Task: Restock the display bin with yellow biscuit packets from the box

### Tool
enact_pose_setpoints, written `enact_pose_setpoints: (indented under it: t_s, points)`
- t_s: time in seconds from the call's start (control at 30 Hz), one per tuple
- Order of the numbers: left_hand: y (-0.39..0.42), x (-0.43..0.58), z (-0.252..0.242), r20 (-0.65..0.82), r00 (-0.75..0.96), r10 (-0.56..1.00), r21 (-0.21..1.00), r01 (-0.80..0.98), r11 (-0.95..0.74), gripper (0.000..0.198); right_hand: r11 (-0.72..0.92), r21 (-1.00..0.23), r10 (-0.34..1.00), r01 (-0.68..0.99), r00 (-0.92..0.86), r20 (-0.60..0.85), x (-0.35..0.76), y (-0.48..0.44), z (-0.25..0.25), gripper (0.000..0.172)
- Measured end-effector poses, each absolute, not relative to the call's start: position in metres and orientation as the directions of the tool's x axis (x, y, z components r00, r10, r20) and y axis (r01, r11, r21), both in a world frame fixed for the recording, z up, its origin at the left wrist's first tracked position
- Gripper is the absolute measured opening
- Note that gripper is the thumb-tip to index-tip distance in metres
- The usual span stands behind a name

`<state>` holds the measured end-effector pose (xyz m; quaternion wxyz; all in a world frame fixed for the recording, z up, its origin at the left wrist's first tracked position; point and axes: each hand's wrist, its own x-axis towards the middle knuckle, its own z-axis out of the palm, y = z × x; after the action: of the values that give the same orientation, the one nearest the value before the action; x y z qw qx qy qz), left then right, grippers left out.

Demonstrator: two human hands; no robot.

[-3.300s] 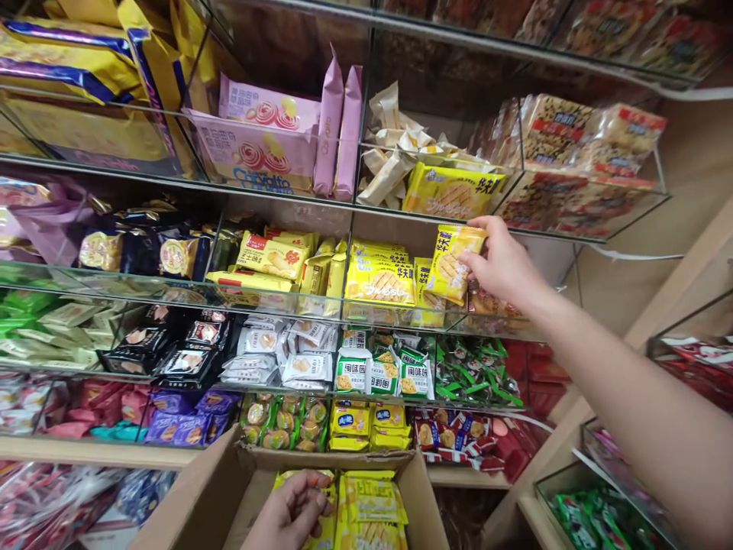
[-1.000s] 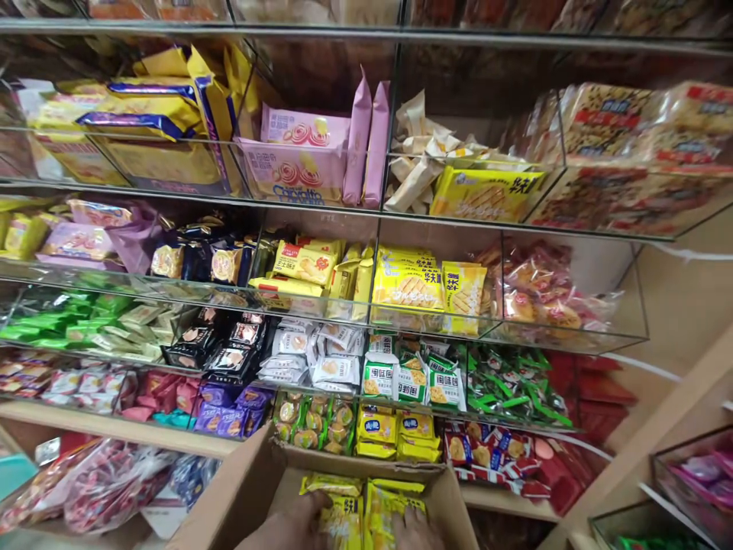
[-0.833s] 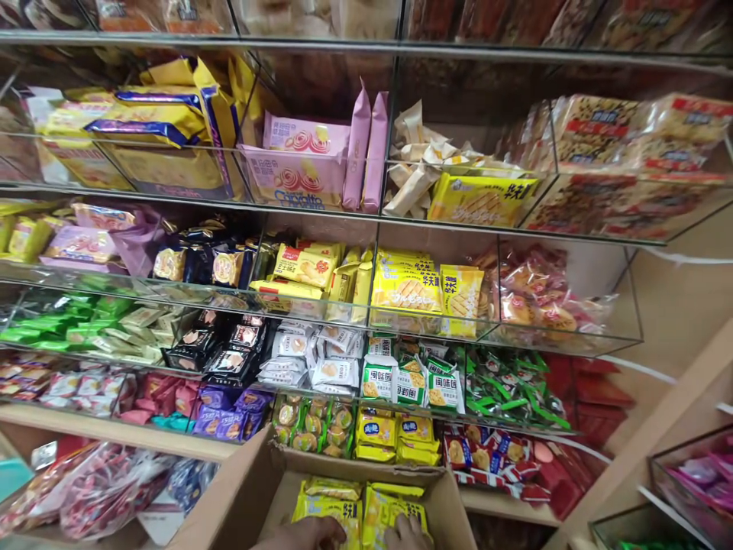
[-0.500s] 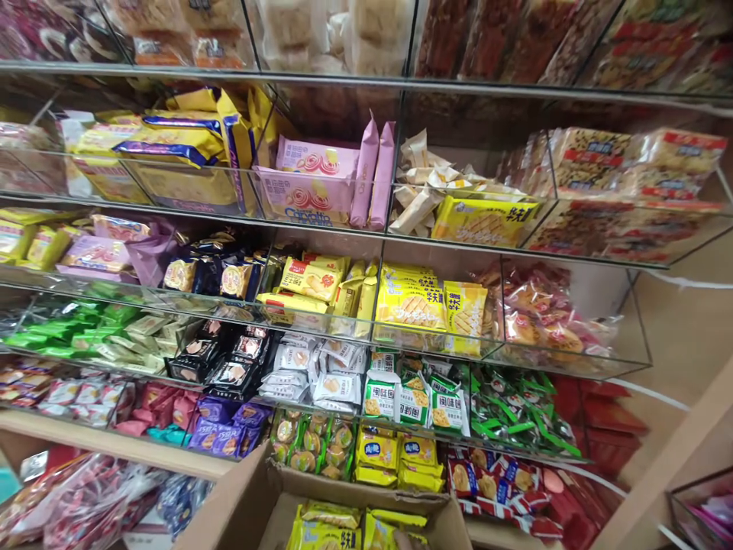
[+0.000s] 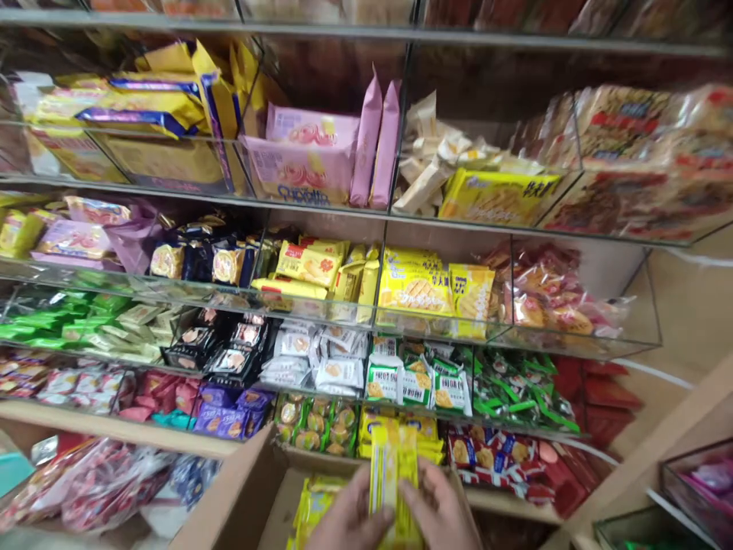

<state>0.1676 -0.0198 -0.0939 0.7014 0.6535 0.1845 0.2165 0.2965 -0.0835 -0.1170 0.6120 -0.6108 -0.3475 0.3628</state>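
Low in the view, my left hand (image 5: 350, 513) and my right hand (image 5: 436, 506) hold yellow snack packets (image 5: 394, 477) upright between them, over an open cardboard box (image 5: 252, 496). The left fingers grip the packets' left side and the right fingers press on their front and right side. More yellow packets (image 5: 318, 500) lie inside the box, left of my hands. Similar yellow waffle packets (image 5: 415, 283) stand in a clear shelf bin above. Right behind the held packets are small yellow packs (image 5: 427, 435) on the lowest shelf row.
Clear-fronted shelves (image 5: 321, 305) hold rows of wrapped snacks. Pink packs (image 5: 309, 160) stand above, green and white packs (image 5: 418, 382) lower down. Plastic-wrapped goods (image 5: 108, 481) lie at the lower left. A wooden post (image 5: 647, 466) slants at the right.
Both hands have come into view with yellow packets raised above the box. The camera view has shifted, so the upper shelves sit higher in the picture.
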Motion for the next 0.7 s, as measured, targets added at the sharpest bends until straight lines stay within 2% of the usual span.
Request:
enact_pose_setpoints:
  t_s: [0.07, 0.2, 0.47, 0.53, 0.6, 0.63, 0.7]
  points:
    - [-0.022, 0.175, -0.071, 0.052, 0.825, 0.563, 0.973, -0.17, 0.158, 0.042, 0.063, -0.995, 0.875, -0.081, 0.483, 0.017, 0.303, -0.091, -0.086, 0.047]
    - [-0.02, 0.187, -0.039, 0.077, 0.787, 0.612, 0.935, -0.27, 0.229, 0.04, 0.13, -0.987, 0.873, -0.091, 0.483, 0.071, 0.314, -0.1, -0.046, 0.044]
    - [-0.021, 0.188, -0.025, 0.108, 0.811, 0.574, 0.925, -0.294, 0.241, 0.032, 0.191, -0.981, 0.839, -0.013, 0.521, 0.157, 0.315, -0.11, -0.038, 0.044]
    - [-0.021, 0.185, -0.025, 0.099, 0.791, 0.603, 0.951, -0.253, 0.176, 0.031, 0.199, -0.977, 0.831, 0.077, 0.516, 0.209, 0.315, -0.115, -0.037, 0.038]
    - [-0.02, 0.182, -0.025, 0.058, 0.735, 0.675, 0.97, -0.202, 0.137, 0.037, 0.223, -0.941, 0.784, 0.254, 0.528, 0.328, 0.315, -0.12, -0.035, 0.03]
    - [-0.02, 0.18, -0.025, 0.018, 0.706, 0.708, 0.965, -0.197, 0.172, 0.044, 0.251, -0.895, 0.747, 0.369, 0.515, 0.421, 0.315, -0.122, -0.033, 0.026]
    - [-0.02, 0.175, -0.026, -0.092, 0.704, 0.705, 0.911, -0.226, 0.345, 0.056, 0.316, -0.764, 0.669, 0.563, 0.439, 0.6, 0.314, -0.124, -0.028, 0.019]
